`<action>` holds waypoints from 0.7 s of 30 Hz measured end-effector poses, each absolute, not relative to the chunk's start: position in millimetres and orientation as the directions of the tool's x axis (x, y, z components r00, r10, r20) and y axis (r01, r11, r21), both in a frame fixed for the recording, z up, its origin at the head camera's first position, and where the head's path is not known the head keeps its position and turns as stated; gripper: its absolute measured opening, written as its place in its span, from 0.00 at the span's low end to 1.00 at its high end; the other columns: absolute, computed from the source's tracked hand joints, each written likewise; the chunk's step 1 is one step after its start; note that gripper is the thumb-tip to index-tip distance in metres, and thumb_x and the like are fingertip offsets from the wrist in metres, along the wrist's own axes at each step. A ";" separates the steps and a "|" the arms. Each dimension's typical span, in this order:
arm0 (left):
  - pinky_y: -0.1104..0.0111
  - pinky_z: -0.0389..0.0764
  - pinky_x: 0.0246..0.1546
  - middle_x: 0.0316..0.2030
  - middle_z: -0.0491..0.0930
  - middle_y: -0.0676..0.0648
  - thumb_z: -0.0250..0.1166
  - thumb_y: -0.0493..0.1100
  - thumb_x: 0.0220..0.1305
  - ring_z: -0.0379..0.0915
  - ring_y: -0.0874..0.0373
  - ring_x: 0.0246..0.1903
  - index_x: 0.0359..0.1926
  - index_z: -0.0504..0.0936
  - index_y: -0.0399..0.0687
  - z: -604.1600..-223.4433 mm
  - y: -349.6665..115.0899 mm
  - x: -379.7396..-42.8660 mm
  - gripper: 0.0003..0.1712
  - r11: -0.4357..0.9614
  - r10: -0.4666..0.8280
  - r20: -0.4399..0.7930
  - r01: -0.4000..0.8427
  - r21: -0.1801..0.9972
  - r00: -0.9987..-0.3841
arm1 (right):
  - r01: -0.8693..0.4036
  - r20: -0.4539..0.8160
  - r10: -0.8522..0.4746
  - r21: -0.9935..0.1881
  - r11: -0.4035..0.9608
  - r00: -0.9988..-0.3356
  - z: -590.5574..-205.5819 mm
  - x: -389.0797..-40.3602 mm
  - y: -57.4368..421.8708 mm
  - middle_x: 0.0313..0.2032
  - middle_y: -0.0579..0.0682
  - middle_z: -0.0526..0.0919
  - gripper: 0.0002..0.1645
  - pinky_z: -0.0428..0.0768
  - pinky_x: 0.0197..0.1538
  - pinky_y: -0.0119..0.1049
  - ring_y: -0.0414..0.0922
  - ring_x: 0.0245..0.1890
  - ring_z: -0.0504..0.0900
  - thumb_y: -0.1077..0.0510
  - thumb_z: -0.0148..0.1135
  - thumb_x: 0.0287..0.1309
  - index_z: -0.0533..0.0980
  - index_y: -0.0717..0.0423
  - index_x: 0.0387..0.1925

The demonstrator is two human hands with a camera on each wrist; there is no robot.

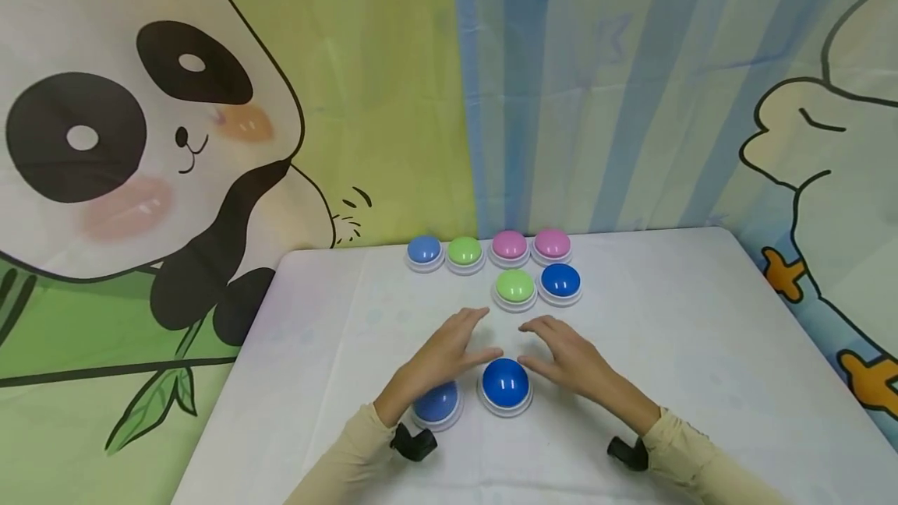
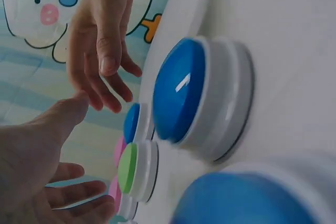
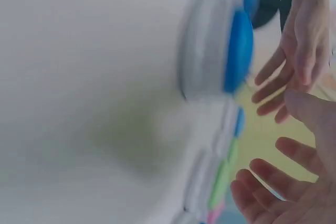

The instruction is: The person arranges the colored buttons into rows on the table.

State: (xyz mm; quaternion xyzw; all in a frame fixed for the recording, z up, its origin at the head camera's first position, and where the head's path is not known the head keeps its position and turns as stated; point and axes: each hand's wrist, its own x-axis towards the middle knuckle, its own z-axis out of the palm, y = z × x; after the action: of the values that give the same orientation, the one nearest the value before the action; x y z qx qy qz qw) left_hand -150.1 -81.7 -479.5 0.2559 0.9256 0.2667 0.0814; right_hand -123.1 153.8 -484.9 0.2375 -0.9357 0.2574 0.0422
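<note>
Between and just below my two hands sits a dark blue dome push button [image 1: 505,384] on a white round base. My left hand [image 1: 443,355] hovers to its upper left, fingers relaxed and slightly bent, over the edge of a lighter blue dome button [image 1: 436,402] that it partly hides. On the other side, my right hand [image 1: 570,354] is held with its thumb close to the dark blue dome and its fingers loosely bent. Nothing is held in either one. In the left wrist view the two palms face each other above the buttons.
Along the back of the white table [image 1: 652,287] stands a row with a blue button [image 1: 424,250], a green button [image 1: 464,252] and two pink buttons [image 1: 509,245]. Before it are another green button [image 1: 515,287] and a dark blue one [image 1: 560,281]. A panda-print cloth [image 1: 379,100] hangs behind.
</note>
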 end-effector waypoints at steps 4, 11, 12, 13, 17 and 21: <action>0.59 0.74 0.63 0.62 0.72 0.45 0.65 0.57 0.62 0.69 0.52 0.63 0.67 0.66 0.45 -481.1 -75.6 -192.1 0.38 0.688 0.531 0.113 0.505 0.521 -0.840 | -0.463 0.245 -0.394 -0.401 0.791 -0.886 -477.8 -160.1 154.5 0.54 0.55 0.79 0.31 0.84 0.49 0.50 0.53 0.54 0.78 0.48 0.73 0.50 0.75 0.52 0.56; 0.62 0.74 0.63 0.60 0.73 0.42 0.69 0.51 0.60 0.71 0.52 0.61 0.66 0.67 0.45 -501.2 -56.6 -240.1 0.37 0.657 0.627 0.113 0.601 0.456 -0.771 | -0.412 0.157 -0.382 -0.264 0.872 -0.910 -494.5 -210.7 154.5 0.56 0.60 0.77 0.40 0.77 0.58 0.56 0.58 0.56 0.75 0.44 0.75 0.47 0.72 0.52 0.60; 0.62 0.74 0.63 0.61 0.73 0.43 0.69 0.51 0.59 0.70 0.52 0.62 0.66 0.67 0.45 -503.6 -54.3 -243.7 0.37 0.661 0.631 0.096 0.598 0.453 -0.770 | -0.406 0.130 -0.385 -0.263 0.875 -0.914 -497.7 -214.7 154.5 0.57 0.60 0.77 0.41 0.75 0.60 0.57 0.59 0.58 0.74 0.43 0.75 0.46 0.72 0.52 0.61; 0.63 0.74 0.63 0.62 0.73 0.43 0.70 0.50 0.59 0.70 0.52 0.62 0.67 0.67 0.45 -505.8 -52.2 -246.9 0.38 0.662 0.637 0.083 0.598 0.452 -0.767 | -0.406 0.110 -0.391 -0.267 0.874 -0.914 -500.3 -218.2 154.6 0.58 0.60 0.77 0.41 0.73 0.62 0.58 0.59 0.59 0.74 0.43 0.75 0.46 0.71 0.52 0.61; 0.65 0.73 0.64 0.61 0.73 0.43 0.72 0.49 0.56 0.70 0.53 0.62 0.67 0.66 0.45 -511.2 -44.8 -258.1 0.41 0.649 0.654 0.076 0.610 0.454 -0.752 | -0.399 0.062 -0.400 -0.306 0.864 -0.914 -506.4 -231.4 154.2 0.57 0.61 0.79 0.42 0.60 0.71 0.60 0.60 0.61 0.73 0.45 0.75 0.46 0.70 0.54 0.62; 0.65 0.71 0.65 0.61 0.74 0.44 0.74 0.48 0.54 0.70 0.54 0.61 0.66 0.66 0.45 -510.1 -41.4 -269.0 0.42 0.622 0.672 0.102 0.633 0.461 -0.734 | -0.413 0.068 -0.415 -0.333 0.848 -0.907 -504.1 -243.0 155.6 0.55 0.61 0.80 0.43 0.52 0.74 0.62 0.60 0.61 0.73 0.45 0.75 0.46 0.69 0.54 0.62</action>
State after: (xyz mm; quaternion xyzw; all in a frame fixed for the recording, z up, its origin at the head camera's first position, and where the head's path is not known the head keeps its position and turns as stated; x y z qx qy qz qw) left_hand -269.0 -41.4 -510.1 0.3625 0.8996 0.2402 0.0402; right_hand -243.0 155.6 -504.1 0.2153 -0.9612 0.1722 -0.0033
